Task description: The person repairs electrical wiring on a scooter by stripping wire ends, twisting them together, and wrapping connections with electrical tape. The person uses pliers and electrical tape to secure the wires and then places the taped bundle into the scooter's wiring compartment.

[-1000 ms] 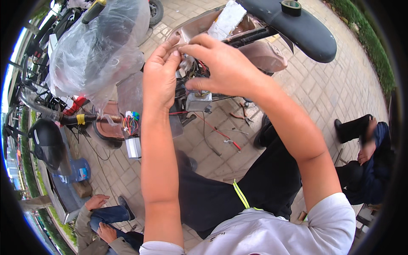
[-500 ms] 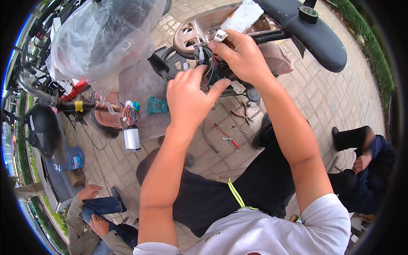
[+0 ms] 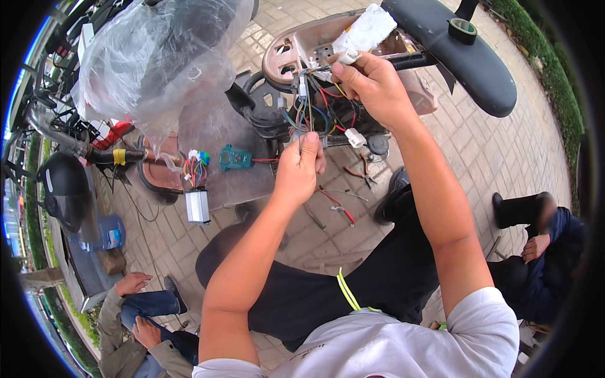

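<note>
My right hand [image 3: 379, 88] pinches a white plug connector [image 3: 348, 57] between thumb and fingers, above the open body of a partly stripped electric scooter. Below and to its left, my left hand [image 3: 297, 171] is closed, thumb against fingers, on thin wires running up into the harness. A tangle of coloured wires [image 3: 324, 118] spreads between both hands. From it hangs a second white connector [image 3: 355, 137], untouched. Left of my left hand, a teal multimeter [image 3: 235, 157] lies on the scooter's floorboard, a red lead [image 3: 265, 160] reaching from it toward the wiring.
A silver controller box [image 3: 196, 206] with coloured plugs sits at the floorboard's edge. Pliers [image 3: 362, 171] and a red-handled lead [image 3: 343, 213] lie on the paving. Clear plastic sheeting [image 3: 151, 63] covers the scooter's front. A roll of tape [image 3: 462, 30] rests on the black seat. Two people sit nearby.
My left hand has drawn down and right, its spread fingers closing on wires. My right hand has shifted slightly right with the connector. More of the wire tangle and the multimeter's red lead shows.
</note>
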